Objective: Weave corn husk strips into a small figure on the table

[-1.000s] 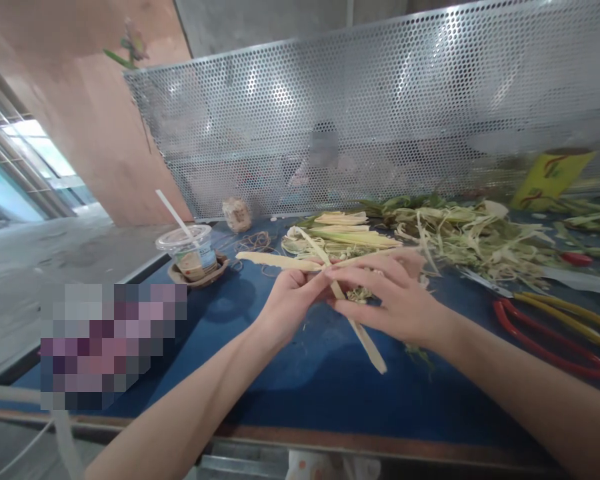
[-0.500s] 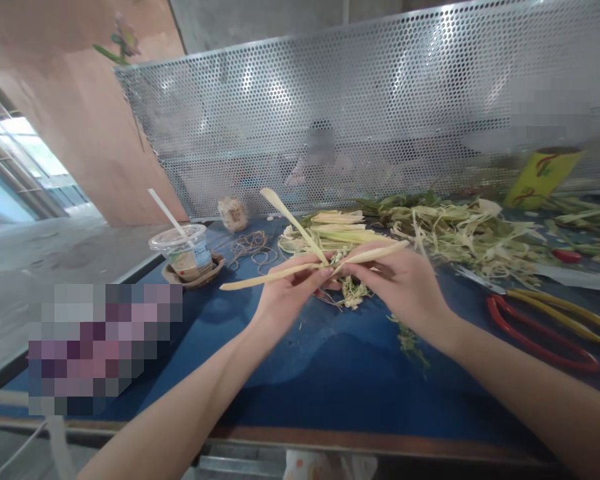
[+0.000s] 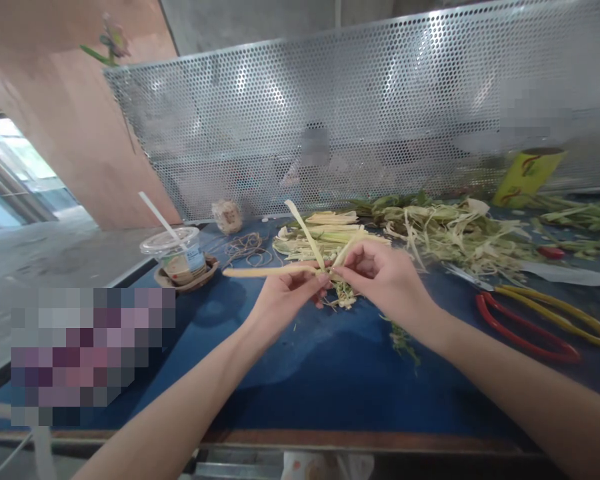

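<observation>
Both my hands are raised over the blue table (image 3: 330, 373) and pinch crossed pale yellow leaf strips (image 3: 275, 271). My left hand (image 3: 285, 300) grips them at the crossing, one strip running left and another rising up and back. My right hand (image 3: 385, 277) is closed on the strip ends at the right of the crossing. A small tangle of green scraps (image 3: 345, 297) lies on the table just beneath my hands.
A heap of cut leaf strips (image 3: 430, 230) lies behind. Red and yellow handled scissors (image 3: 535, 313) lie at right. A lidded plastic cup with a straw (image 3: 177, 253) stands at left, a twine coil (image 3: 247, 247) behind it. A perforated metal screen (image 3: 330, 120) backs the table.
The long strip that hung down toward me a second ago has been swung up and now points up and back. My hands have stayed together and lifted slightly.
</observation>
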